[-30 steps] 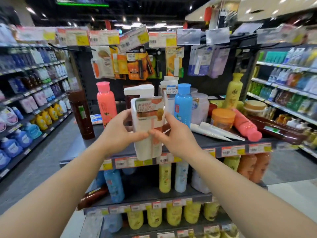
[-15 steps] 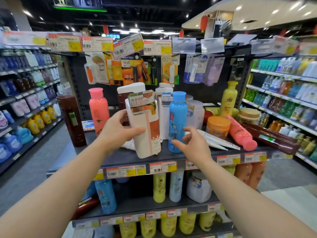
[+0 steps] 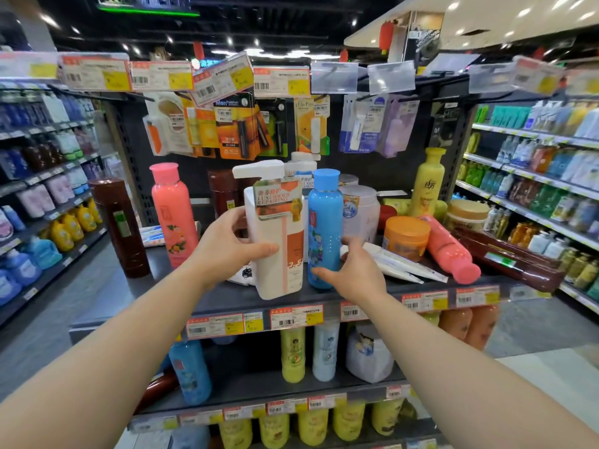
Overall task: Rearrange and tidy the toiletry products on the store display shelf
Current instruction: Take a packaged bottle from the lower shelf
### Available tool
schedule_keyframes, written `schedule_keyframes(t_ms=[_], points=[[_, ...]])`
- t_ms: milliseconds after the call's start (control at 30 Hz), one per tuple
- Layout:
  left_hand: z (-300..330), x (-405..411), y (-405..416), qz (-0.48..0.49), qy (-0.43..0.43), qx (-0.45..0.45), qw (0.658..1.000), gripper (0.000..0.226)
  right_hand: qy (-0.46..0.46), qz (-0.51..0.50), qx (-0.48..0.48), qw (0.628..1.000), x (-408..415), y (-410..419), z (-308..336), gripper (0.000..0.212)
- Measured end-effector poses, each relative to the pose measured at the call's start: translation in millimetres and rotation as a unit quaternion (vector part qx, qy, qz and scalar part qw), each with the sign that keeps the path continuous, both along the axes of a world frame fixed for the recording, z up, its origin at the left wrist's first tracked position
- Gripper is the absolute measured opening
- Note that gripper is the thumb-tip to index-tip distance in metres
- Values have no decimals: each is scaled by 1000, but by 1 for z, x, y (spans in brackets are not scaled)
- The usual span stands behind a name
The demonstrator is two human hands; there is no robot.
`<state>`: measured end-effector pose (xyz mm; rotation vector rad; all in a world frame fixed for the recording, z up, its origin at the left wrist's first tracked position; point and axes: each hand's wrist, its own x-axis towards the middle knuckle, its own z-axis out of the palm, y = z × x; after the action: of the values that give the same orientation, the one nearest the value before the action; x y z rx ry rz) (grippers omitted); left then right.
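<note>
Two hands [image 3: 231, 246] [image 3: 351, 273], one pump bottle [image 3: 275, 241]

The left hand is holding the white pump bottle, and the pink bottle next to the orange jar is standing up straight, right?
Not quite. The left hand does hold the white pump bottle, but the pink bottle beside the orange jar is lying tipped over on the shelf, not standing. The head view shows it.

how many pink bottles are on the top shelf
2: one pink bottle stands upright at the left, another lies on its side at the right. Others may be hidden behind taller products.
</note>
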<state>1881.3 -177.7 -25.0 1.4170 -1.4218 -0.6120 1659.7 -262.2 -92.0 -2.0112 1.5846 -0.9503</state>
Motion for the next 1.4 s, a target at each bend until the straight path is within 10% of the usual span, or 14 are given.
schedule_keyframes(t_ms=[1167, 1400], points=[[-18, -38, -68, -114, -13, 100, 988, 53, -74, -17, 14, 997, -47, -27, -9, 76], [-28, -45, -60, -32, 3, 92, 995, 81, -56, -80, -51, 994, -51, -10, -7, 69]])
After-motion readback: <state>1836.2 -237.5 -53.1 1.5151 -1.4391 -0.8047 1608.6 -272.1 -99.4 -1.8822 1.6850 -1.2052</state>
